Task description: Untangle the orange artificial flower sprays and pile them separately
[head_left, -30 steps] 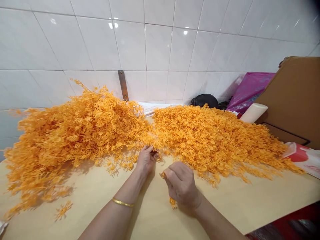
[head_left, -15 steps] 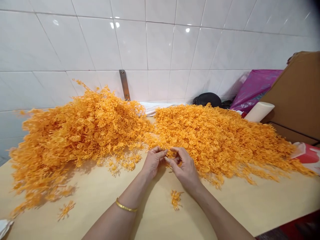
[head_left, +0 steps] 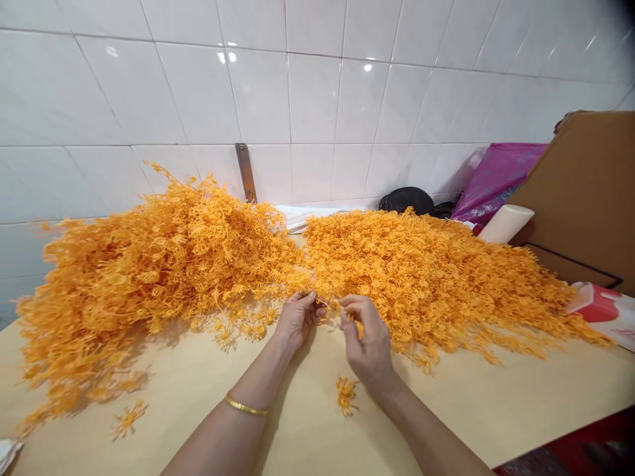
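My left hand (head_left: 299,318) is closed, thumb and fingers pinching a thin orange plastic flower sprig (head_left: 322,304) over the table. Just to its right, my right hand (head_left: 368,337) has its fingers curled; its fingertips are blurred, and I cannot make out what is between them. A small loose orange flower piece (head_left: 346,395) lies on the table below the hands. To the left rises a tall, tangled heap of orange plastic flower sprigs (head_left: 163,258). A lower heap of orange flower pieces (head_left: 436,277) spreads out behind and to the right of my hands.
A white tiled wall (head_left: 317,99) stands behind the table (head_left: 208,410). At the right are a cardboard box (head_left: 590,192), a purple bag (head_left: 499,178), a white roll (head_left: 507,223) and a red and white packet (head_left: 602,307). A black pouch (head_left: 407,199) sits at the back.
My hands were together at the fingertips and have come slightly apart, the right one drawing back a little. The view has tilted up slightly.
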Action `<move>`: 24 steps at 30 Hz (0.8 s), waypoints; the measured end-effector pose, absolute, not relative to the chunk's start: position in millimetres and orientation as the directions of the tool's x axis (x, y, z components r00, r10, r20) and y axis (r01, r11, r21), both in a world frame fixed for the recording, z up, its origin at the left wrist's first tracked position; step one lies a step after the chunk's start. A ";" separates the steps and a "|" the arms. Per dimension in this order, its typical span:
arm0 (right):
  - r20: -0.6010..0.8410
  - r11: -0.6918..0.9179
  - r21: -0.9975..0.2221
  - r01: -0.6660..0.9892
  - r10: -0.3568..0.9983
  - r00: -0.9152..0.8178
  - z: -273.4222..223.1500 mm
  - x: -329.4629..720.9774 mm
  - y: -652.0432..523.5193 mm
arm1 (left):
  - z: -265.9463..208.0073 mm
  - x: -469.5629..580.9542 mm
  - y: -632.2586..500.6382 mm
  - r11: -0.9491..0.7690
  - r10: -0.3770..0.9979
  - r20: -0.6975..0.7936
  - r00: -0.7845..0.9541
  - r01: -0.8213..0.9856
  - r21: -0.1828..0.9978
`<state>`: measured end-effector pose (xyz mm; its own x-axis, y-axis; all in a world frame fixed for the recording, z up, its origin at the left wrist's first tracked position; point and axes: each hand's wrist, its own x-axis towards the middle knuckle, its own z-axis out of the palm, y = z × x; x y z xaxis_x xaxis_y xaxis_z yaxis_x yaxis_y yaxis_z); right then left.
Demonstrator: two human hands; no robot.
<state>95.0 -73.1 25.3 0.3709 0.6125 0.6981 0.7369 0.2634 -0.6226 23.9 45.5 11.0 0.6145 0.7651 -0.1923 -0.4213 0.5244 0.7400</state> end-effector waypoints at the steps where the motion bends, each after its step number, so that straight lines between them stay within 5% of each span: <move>1: 0.629 0.197 -0.708 0.679 0.614 0.477 23.7 100.6 -71.2 | 11.1 24.0 44.6 0.528 0.757 -0.191 0.624 -0.414 0.742; 5: 0.390 0.027 -0.865 0.501 0.663 0.638 16.5 120.3 -64.5 | 13.2 26.0 39.3 0.523 0.756 -0.193 0.626 -0.401 0.752; 17: 0.513 0.129 -0.751 0.648 0.731 0.450 23.7 111.7 -63.1 | 9.4 30.1 29.7 0.449 0.741 -0.123 0.660 -0.350 0.822; 24: 0.278 0.051 -0.919 0.390 0.787 0.552 16.3 122.0 -56.7 | 15.4 28.3 30.5 0.541 0.678 -0.177 0.713 -0.321 0.778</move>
<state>122.0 -56.7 16.3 0.5515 0.7866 0.2776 0.3903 0.0508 -0.9193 28.3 30.5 15.4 0.7133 0.6781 -0.1773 -0.3208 0.5408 0.7776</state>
